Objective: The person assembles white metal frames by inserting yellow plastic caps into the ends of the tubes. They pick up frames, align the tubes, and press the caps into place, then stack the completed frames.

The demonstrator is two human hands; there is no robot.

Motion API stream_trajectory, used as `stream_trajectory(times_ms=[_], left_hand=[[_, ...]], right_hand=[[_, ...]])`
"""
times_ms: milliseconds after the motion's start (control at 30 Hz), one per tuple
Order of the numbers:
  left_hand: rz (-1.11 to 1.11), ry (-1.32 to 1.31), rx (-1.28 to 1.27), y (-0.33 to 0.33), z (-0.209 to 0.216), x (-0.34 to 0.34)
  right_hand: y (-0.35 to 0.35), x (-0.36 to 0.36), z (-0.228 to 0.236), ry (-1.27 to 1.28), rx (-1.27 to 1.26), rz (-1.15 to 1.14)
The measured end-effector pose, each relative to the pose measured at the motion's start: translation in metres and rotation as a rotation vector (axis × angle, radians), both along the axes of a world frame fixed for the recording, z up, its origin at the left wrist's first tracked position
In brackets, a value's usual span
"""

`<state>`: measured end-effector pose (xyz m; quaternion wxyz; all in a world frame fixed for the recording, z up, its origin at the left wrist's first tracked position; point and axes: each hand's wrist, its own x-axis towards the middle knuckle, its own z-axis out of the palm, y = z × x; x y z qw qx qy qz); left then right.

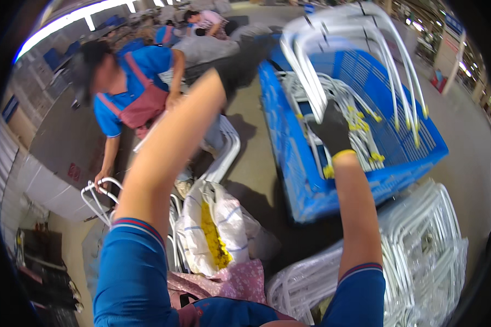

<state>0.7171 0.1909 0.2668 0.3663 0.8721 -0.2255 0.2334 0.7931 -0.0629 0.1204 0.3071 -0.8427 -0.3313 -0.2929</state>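
Note:
My right hand point(333, 129), in a black glove with a yellow cuff, is closed round the lower ends of white bent-tube frames point(305, 68). The bundle stands upright above a blue slatted crate point(289, 163), its rounded tops high and yellow caps on some ends. Inside the crate lie more white tube frames point(324, 87) with yellow end caps. My left forearm point(172, 147) reaches up and forward, left of the crate. Past the wrist, my left hand blurs into a dark patch, so its fingers cannot be made out.
A white sack point(193, 240) of small yellow parts point(215, 242) stands before me. Plastic-wrapped white frames point(420, 256) are stacked at lower right. On the left, a co-worker point(131, 87) in a blue shirt and red apron handles a white frame point(95, 199). Other people work farther back.

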Motion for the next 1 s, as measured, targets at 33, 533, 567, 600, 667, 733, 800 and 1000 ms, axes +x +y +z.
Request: stream_trajectory(times_ms=[33, 533, 567, 600, 667, 733, 800, 1000], left_hand=[[0.069, -0.006, 0.172, 0.004, -0.039, -0.023], [0.703, 1.114, -0.409, -0.065, -0.37, -0.545], [0.7, 1.093, -0.451, -0.076, -0.375, -0.556], [0.726, 1.075, -0.453, -0.083, -0.377, -0.565], [0.618, 1.187, -0.697, -0.092, -0.382, -0.577], [0.553, 1.005, -0.763, -0.103, -0.39, -0.583], [0.617, 0.997, -0.747, -0.109, -0.397, -0.59], [0.67, 0.917, -1.183, -0.133, -0.414, -0.619]], right_hand=[[-0.005, 0.005, -0.01, 0.046, -0.128, 0.037], [-0.037, -0.13, -0.016, -0.097, -0.071, 0.136], [-0.033, -0.139, -0.014, -0.104, -0.162, 0.069], [-0.031, -0.146, -0.013, -0.078, -0.213, 0.016], [-0.027, -0.151, -0.008, -0.071, -0.287, -0.073], [-0.024, -0.151, -0.006, -0.007, -0.314, -0.131], [-0.023, -0.149, -0.007, -0.024, -0.35, -0.129], [-0.027, -0.141, -0.019, -0.086, -0.381, -0.136]])
